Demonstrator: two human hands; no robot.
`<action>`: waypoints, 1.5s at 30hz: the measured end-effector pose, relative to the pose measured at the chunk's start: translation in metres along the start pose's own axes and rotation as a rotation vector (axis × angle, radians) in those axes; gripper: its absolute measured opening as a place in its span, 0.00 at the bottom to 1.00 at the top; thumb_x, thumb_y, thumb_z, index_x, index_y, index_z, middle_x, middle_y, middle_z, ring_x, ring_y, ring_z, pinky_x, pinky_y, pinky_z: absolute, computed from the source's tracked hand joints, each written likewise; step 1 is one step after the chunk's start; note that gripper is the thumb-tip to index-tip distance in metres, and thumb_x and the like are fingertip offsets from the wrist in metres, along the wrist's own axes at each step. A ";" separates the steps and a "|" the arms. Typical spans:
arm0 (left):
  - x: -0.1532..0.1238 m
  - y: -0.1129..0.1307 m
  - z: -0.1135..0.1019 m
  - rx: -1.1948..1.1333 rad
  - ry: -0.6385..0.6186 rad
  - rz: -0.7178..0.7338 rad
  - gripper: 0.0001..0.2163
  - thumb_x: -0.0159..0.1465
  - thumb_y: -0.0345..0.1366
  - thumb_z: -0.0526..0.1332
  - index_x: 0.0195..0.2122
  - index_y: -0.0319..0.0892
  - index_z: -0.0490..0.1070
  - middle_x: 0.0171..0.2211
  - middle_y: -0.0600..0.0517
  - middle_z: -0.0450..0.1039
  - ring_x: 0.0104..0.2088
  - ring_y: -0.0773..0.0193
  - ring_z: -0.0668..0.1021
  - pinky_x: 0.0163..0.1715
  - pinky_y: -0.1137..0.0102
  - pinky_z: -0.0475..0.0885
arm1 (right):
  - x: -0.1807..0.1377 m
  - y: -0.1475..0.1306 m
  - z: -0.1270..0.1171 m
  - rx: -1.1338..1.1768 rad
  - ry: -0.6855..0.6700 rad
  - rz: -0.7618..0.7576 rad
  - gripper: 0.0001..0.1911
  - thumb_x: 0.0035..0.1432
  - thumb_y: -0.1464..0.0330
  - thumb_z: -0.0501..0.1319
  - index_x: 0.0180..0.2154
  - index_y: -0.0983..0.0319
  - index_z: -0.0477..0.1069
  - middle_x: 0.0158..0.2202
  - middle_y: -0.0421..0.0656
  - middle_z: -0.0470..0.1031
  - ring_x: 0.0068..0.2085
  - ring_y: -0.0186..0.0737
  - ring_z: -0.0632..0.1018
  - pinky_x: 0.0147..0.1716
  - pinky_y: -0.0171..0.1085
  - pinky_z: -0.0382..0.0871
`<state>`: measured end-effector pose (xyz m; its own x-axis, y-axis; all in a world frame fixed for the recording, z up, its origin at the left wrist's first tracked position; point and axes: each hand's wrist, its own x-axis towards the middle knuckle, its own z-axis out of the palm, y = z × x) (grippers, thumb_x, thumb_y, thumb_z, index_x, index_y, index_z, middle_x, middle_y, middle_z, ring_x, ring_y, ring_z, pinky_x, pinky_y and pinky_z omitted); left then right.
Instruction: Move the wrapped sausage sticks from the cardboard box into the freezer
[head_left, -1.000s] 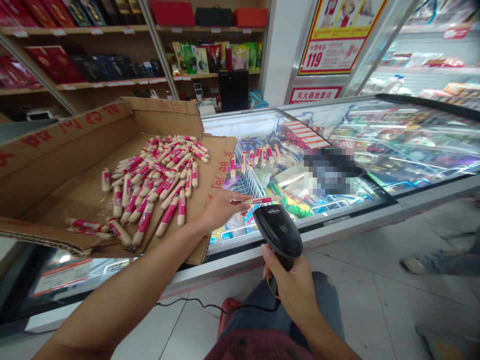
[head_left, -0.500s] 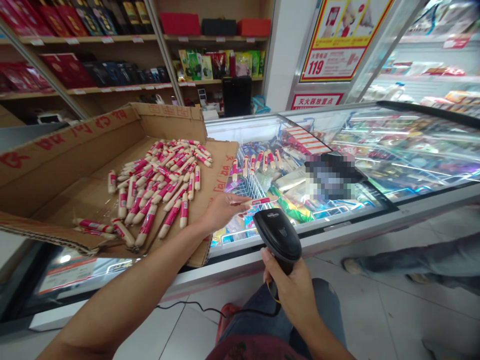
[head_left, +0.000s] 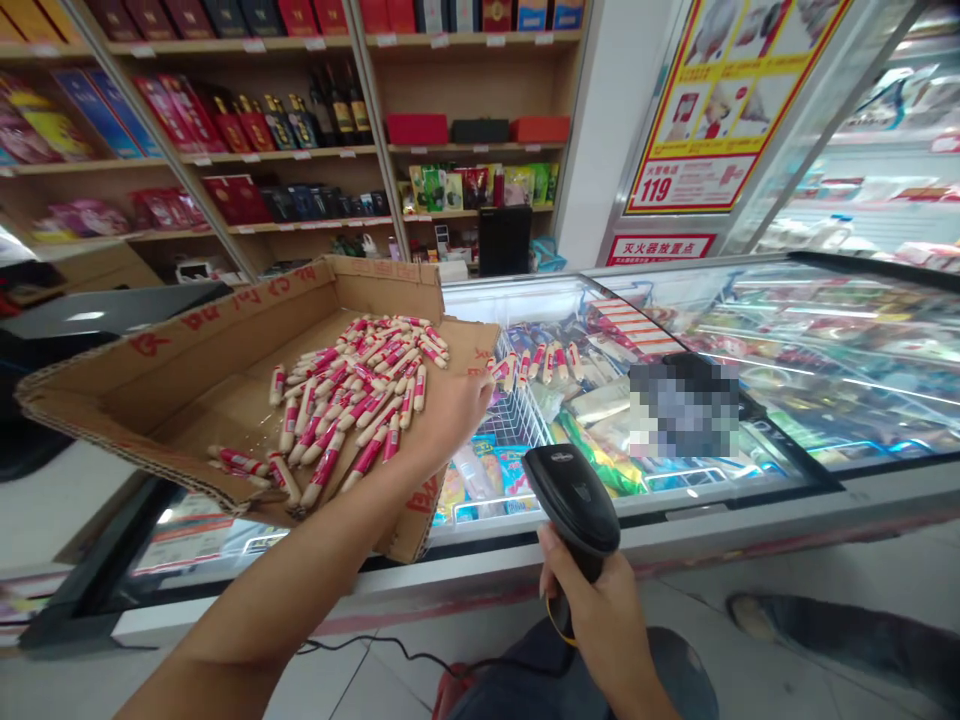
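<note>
My right hand (head_left: 600,600) is wrapped round the handle of a black barcode scanner (head_left: 574,495), whose head points forward over the freezer's front edge. My left hand (head_left: 466,405) reaches out past the cardboard box, its fingers closed at the left end of a row of wrapped sausages (head_left: 549,362) lying on the freezer glass. A sausage (head_left: 498,370) with a pink-red label shows at its fingertips; the fingers partly hide it. Many more such sausages (head_left: 352,390) lie heaped in the open cardboard box (head_left: 180,400), left of my left hand.
The chest freezer (head_left: 510,565) with a glass top holds bagged goods and a wire basket (head_left: 517,415). A blurred-out dark object (head_left: 686,405) rests on the glass at right. The scanner's cable (head_left: 397,645) trails below. A person's leg (head_left: 847,630) is at right; shelves stand behind.
My left hand has moved with its sausage from in front of the scanner, away and up to the row's left end. My right hand still holds the scanner. The view has tilted up.
</note>
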<state>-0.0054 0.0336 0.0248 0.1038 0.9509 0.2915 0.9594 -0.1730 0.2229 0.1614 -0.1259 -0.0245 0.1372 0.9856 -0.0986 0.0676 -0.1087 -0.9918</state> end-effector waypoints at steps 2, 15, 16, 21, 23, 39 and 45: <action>0.011 0.009 0.002 0.134 -0.043 0.015 0.17 0.68 0.35 0.49 0.43 0.35 0.78 0.34 0.39 0.79 0.34 0.54 0.80 0.35 0.65 0.71 | 0.001 0.001 0.000 0.018 0.002 0.001 0.20 0.54 0.51 0.64 0.23 0.61 0.68 0.14 0.37 0.68 0.19 0.36 0.71 0.22 0.34 0.65; 0.022 0.025 0.009 0.266 -0.021 0.006 0.18 0.68 0.36 0.49 0.42 0.32 0.77 0.44 0.35 0.74 0.44 0.48 0.78 0.41 0.59 0.72 | -0.003 -0.007 -0.017 -0.083 0.041 0.056 0.26 0.52 0.48 0.64 0.15 0.59 0.66 0.14 0.39 0.67 0.17 0.35 0.69 0.18 0.33 0.64; 0.019 0.019 0.003 0.291 0.007 -0.024 0.17 0.68 0.35 0.49 0.43 0.31 0.76 0.44 0.34 0.74 0.45 0.47 0.77 0.42 0.59 0.72 | -0.003 -0.006 -0.017 -0.084 0.038 0.057 0.26 0.52 0.48 0.64 0.15 0.59 0.66 0.14 0.39 0.68 0.18 0.36 0.70 0.18 0.33 0.64; 0.000 -0.022 -0.019 0.366 -0.077 -0.298 0.16 0.66 0.29 0.49 0.48 0.27 0.71 0.43 0.32 0.73 0.47 0.46 0.77 0.42 0.63 0.72 | -0.005 -0.005 -0.018 -0.044 0.062 0.060 0.23 0.51 0.49 0.65 0.21 0.61 0.72 0.14 0.39 0.69 0.18 0.37 0.70 0.19 0.33 0.65; -0.007 -0.034 -0.019 0.374 -0.132 -0.344 0.16 0.66 0.30 0.50 0.50 0.28 0.70 0.45 0.32 0.73 0.47 0.47 0.77 0.42 0.64 0.72 | -0.005 -0.005 -0.017 -0.017 0.069 0.037 0.21 0.50 0.50 0.66 0.24 0.62 0.73 0.14 0.38 0.69 0.18 0.37 0.71 0.20 0.33 0.65; -0.013 -0.039 -0.004 0.521 -0.139 -0.260 0.19 0.69 0.24 0.41 0.49 0.22 0.69 0.45 0.27 0.72 0.46 0.48 0.78 0.41 0.65 0.72 | -0.014 -0.001 -0.015 0.091 0.102 -0.002 0.20 0.52 0.52 0.66 0.30 0.63 0.72 0.13 0.36 0.69 0.17 0.34 0.69 0.16 0.31 0.63; -0.019 -0.020 -0.029 0.382 -0.098 -0.182 0.18 0.67 0.22 0.42 0.50 0.24 0.67 0.42 0.30 0.74 0.44 0.49 0.79 0.40 0.65 0.72 | -0.012 0.000 -0.012 0.099 0.092 -0.032 0.19 0.52 0.53 0.66 0.29 0.63 0.72 0.13 0.36 0.68 0.16 0.35 0.69 0.17 0.32 0.63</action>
<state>-0.0346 0.0114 0.0417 -0.0690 0.9803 0.1850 0.9907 0.0892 -0.1032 0.1720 -0.1395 -0.0226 0.2267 0.9719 -0.0631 -0.0239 -0.0592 -0.9980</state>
